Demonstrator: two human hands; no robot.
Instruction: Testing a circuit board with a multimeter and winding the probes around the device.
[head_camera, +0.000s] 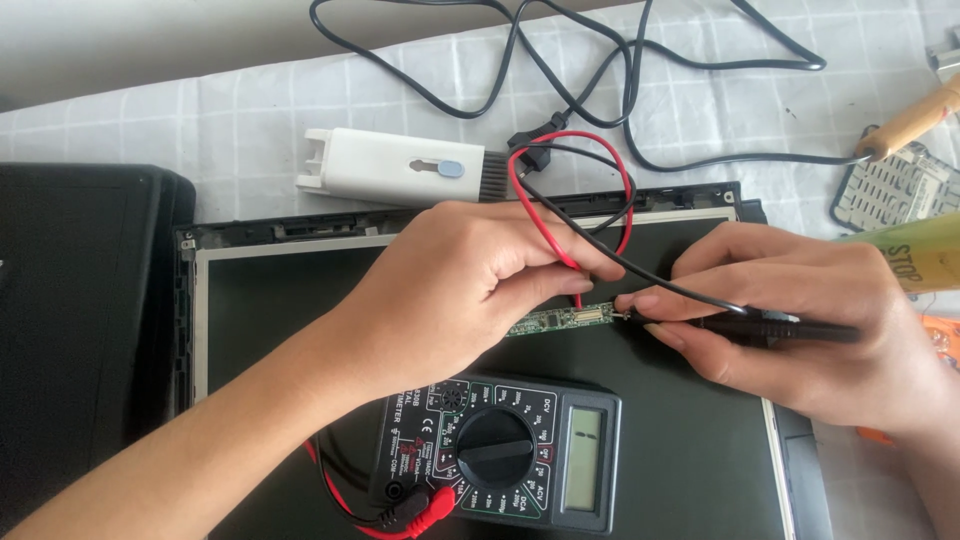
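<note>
My left hand (460, 285) is closed around the red test probe (578, 296), its tip down on a small green circuit strip (560, 318). My right hand (800, 320) grips the black test probe (770, 326) like a pen, the metal tip touching the strip's right end. The strip lies on a dark laptop screen panel (700, 460) with a bare metal frame. A black multimeter (500, 450) with a round dial rests on the panel below my hands. Its red lead (530, 190) and black lead (590, 245) loop up behind my hands.
A white comb-ended cleaning tool (390, 168) lies behind the panel on a checked cloth (250, 110). Black power cable (560, 60) coils at the back. A black case (80, 330) sits left. At right are a wooden-handled tool (905, 125), a keypad part (890, 190) and a yellow-green tube (920, 255).
</note>
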